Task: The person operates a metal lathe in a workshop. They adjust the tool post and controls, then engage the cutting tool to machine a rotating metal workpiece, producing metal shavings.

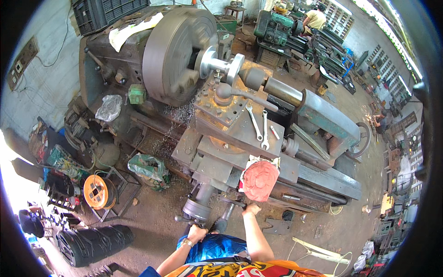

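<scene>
A large metal lathe fills the middle. Its big round chuck is blurred, as if spinning, and a shiny flanged metal workpiece runs from it to the tailstock centre. The tool post stands beside the workpiece. My left hand, with a watch on its wrist, is closed round a handle of the round handwheel. My right hand grips the end of a crank handle at the carriage front. Fingers of both hands are partly hidden.
Two spanners lie on the carriage, near a box holding a pinkish-red lump. Metal shavings lie under the chuck. Left are a cable spool, a green plastic bag and a black roll. Another person works far back.
</scene>
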A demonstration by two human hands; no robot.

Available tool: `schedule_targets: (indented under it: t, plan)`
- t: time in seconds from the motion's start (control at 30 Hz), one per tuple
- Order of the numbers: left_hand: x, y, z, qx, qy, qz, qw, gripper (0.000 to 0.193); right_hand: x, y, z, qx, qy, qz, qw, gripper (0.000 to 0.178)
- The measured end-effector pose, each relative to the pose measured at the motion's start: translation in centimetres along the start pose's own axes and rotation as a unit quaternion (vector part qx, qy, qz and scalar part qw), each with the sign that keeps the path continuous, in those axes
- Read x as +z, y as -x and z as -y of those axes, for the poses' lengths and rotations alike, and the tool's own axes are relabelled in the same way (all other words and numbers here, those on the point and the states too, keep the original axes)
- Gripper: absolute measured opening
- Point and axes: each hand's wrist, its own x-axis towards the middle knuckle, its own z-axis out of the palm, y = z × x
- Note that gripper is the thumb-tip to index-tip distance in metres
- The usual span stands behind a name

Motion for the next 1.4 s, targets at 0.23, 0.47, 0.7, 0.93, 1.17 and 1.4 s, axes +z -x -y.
schedule_targets:
  t: [0.23, 0.47, 0.7, 0.93, 1.17, 1.4]
  plan:
    - [-0.5, 1.0, -1.2, 0.011, -0.053, 0.043, 0.998, 0.021, -4.9, -6.5, 1.7, 0.299, -0.090, 0.215, 0.925, 0.019]
    - [-0.5, 1.1, -1.2, -0.045, -0.136, 0.022, 0.989, 0.029, -5.5, -6.0, 2.1, 0.317, -0.130, 0.194, 0.919, 0.029]
    - [-0.1, 1.0, -0.9, -0.074, -0.103, 0.016, 0.992, 0.036, -8.1, -12.8, -0.9, 0.481, -0.114, 0.190, 0.848, 0.031]
    - [-0.4, 1.5, -1.4, -0.088, -0.210, 0.016, 0.974, 0.047, -10.0, -13.7, -2.6, 0.374, 0.023, 0.257, 0.891, 0.029]
    - [-0.4, 0.7, 0.2, -0.082, -0.215, 0.008, 0.973, 0.048, -10.8, -4.2, 4.6, 0.181, 0.159, 0.310, 0.920, 0.029]
    - [-0.1, -0.7, 2.1, -0.077, -0.223, 0.010, 0.972, 0.046, -11.8, 7.5, 6.3, -0.028, 0.207, 0.316, 0.926, 0.037]
